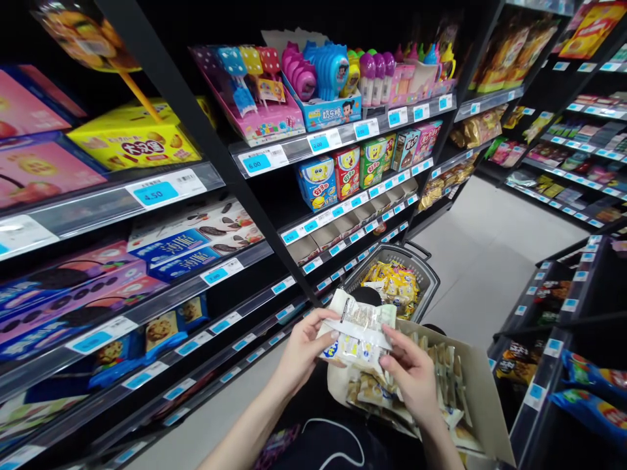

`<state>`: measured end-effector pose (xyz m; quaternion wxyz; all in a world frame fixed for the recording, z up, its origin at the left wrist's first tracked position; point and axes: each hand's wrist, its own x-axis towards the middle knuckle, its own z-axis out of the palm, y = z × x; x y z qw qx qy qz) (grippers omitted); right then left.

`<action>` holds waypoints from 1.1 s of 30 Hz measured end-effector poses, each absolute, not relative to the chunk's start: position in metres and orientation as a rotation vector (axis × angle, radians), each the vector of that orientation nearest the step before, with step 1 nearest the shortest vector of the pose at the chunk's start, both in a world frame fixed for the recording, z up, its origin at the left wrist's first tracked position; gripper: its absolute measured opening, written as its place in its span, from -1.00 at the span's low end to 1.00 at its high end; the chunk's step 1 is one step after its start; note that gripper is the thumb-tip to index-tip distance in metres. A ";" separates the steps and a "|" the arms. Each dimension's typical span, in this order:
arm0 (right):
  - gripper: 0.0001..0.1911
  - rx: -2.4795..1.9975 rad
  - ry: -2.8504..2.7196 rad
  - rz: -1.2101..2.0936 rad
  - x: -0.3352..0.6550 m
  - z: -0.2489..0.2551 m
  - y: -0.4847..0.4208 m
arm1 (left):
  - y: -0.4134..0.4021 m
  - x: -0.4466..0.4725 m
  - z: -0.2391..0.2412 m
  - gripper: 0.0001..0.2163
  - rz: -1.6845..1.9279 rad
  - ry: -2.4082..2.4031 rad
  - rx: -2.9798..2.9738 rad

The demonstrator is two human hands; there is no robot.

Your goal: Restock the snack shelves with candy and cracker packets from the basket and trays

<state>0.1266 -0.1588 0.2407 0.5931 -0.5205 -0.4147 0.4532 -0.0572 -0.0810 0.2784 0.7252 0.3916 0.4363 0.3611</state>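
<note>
A white and pale yellow snack packet (360, 329) is held up between both hands, its back with small print showing. My left hand (311, 343) grips its left edge, thumb on top. On the right edge, the thumb and fingers of my right hand (409, 365) pinch the packet. Right below it sits an open cardboard box (482, 385), filled with several similar upright packets (448, 375). Beyond the packet stands a grey plastic basket (431, 287) holding yellow snack packs (392, 281).
Shop shelves (245, 307) with blue price tags run along the left, bearing boxed biscuits (181, 238) and candy toys (318, 72). A lower rack (553, 339) with bagged snacks stands close on the right. Grey floor (484, 241) stretches ahead between the shelves.
</note>
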 end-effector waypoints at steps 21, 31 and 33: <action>-0.70 -1.721 -1.077 0.529 0.128 0.268 -0.197 | -0.097 -0.032 0.289 -0.81 0.856 0.934 1.475; -0.68 -1.661 -0.915 0.869 0.148 0.269 -0.200 | -0.098 -0.021 0.277 -0.59 0.851 0.910 1.076; -0.67 -1.624 -0.911 0.875 0.150 0.272 -0.201 | -0.099 -0.020 0.279 -0.60 0.857 0.871 1.009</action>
